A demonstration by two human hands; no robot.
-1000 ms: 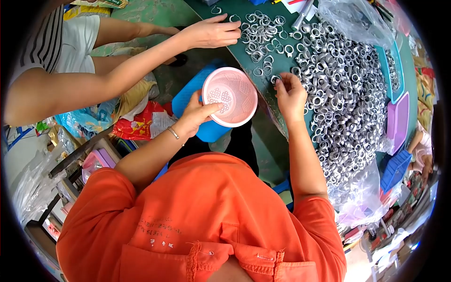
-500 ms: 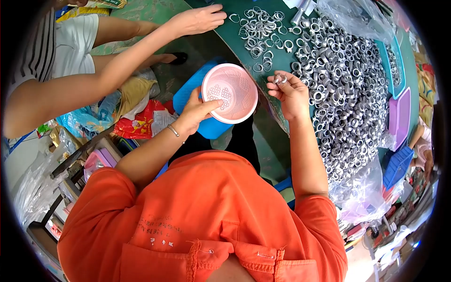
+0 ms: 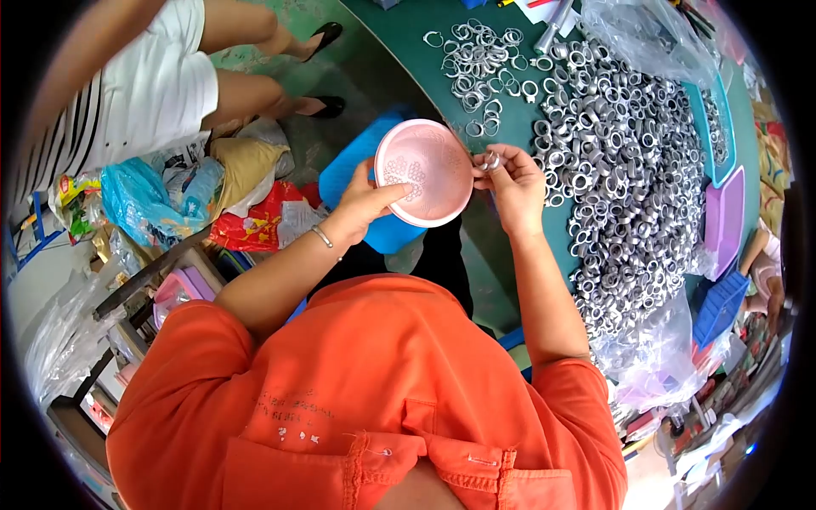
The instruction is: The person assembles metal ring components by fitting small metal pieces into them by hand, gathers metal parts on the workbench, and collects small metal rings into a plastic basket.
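My left hand (image 3: pixel 367 202) grips the pink perforated plastic basket (image 3: pixel 438 166) by its near-left rim, thumb inside the bowl. No part is visible inside the basket. Close to the basket's right rim, my right hand (image 3: pixel 517 185) pinches a small shiny metal ring (image 3: pixel 491 159) between thumb and fingers; exactly how many rings it holds I cannot make out. A big heap of grey metal rings (image 3: pixel 625 170) covers the green table (image 3: pixel 408 42) to the right. Beyond my right hand lies a smaller group of thinner rings (image 3: pixel 480 64).
Another person in white shorts (image 3: pixel 183 64) stands at upper left. A blue stool (image 3: pixel 348 161) is below the basket. Teal tray (image 3: pixel 721 127), purple tray (image 3: pixel 724 212) and blue crate (image 3: pixel 720 306) line the right side. A clear plastic bag (image 3: pixel 650 38) lies at the back.
My right hand has moved left to the basket's rim with the metal ring. The basket has shifted slightly right. The other person's arm has drawn back from the table.
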